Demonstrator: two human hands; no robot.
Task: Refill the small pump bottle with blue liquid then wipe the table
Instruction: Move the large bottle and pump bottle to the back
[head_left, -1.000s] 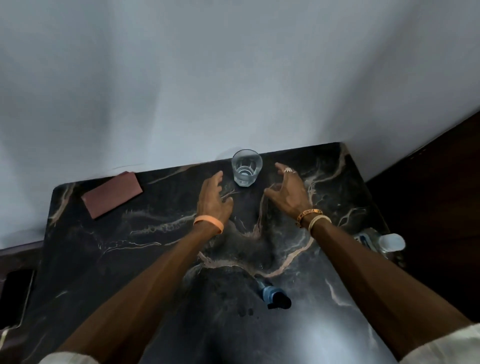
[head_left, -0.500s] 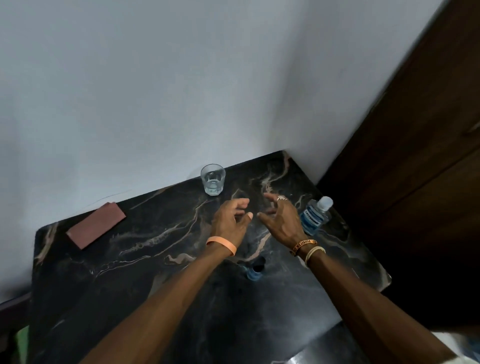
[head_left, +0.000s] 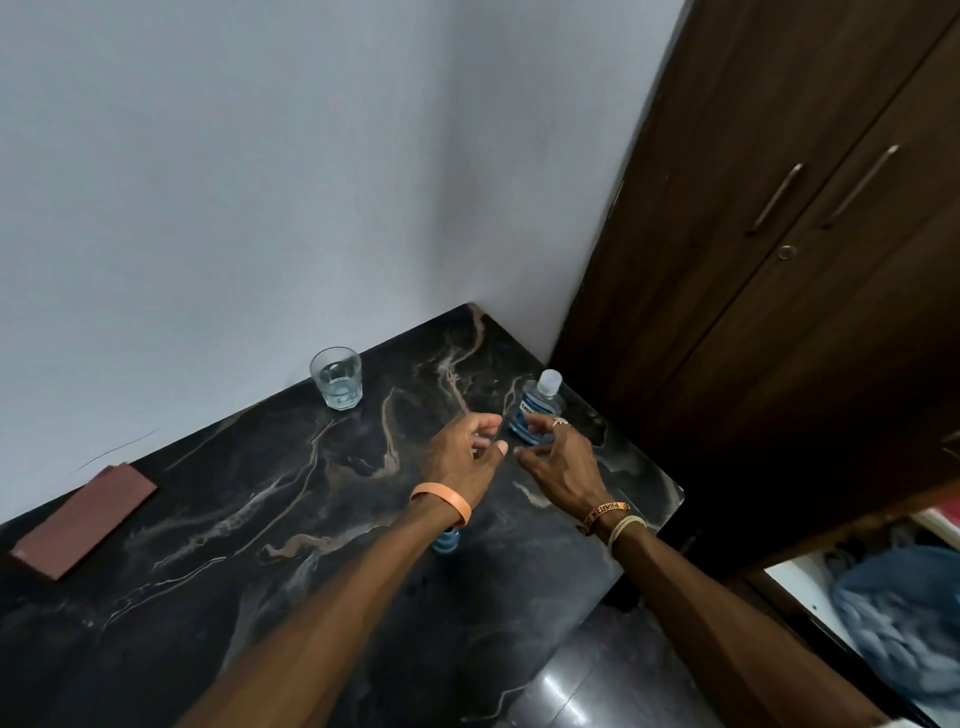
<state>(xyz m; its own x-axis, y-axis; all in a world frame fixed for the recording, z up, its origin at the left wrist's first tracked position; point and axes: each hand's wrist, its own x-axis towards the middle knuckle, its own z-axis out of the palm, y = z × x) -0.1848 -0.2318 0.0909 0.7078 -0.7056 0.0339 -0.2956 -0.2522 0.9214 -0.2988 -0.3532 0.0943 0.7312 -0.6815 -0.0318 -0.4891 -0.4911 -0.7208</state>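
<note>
Step in hand: reaching for the supply; refilling appears not yet begun. The large bottle (head_left: 535, 410) stands upright at the right edge of the worktop (head_left: 260, 519). It is clear plastic with rounded shoulders, a white screw cap and blue liquid inside.

The right hand (head_left: 561, 467) is loosely spread at the large bottle's base and grips nothing; contact cannot be confirmed. The left hand (head_left: 462, 457), just left of the large bottle, is likewise relaxed and empty.

The pump bottle (head_left: 448, 540) stands nearer the person than the large bottle, mostly hidden under the left wrist.

Next move, as judged: wrap the bottle's smooth body firmly, then unscrew the cap.

The worktop is glossy black veined stone. A ribbed clear glass (head_left: 336, 384) stands left of the large bottle, and a flat reddish pad (head_left: 83, 522) lies far left.
</note>
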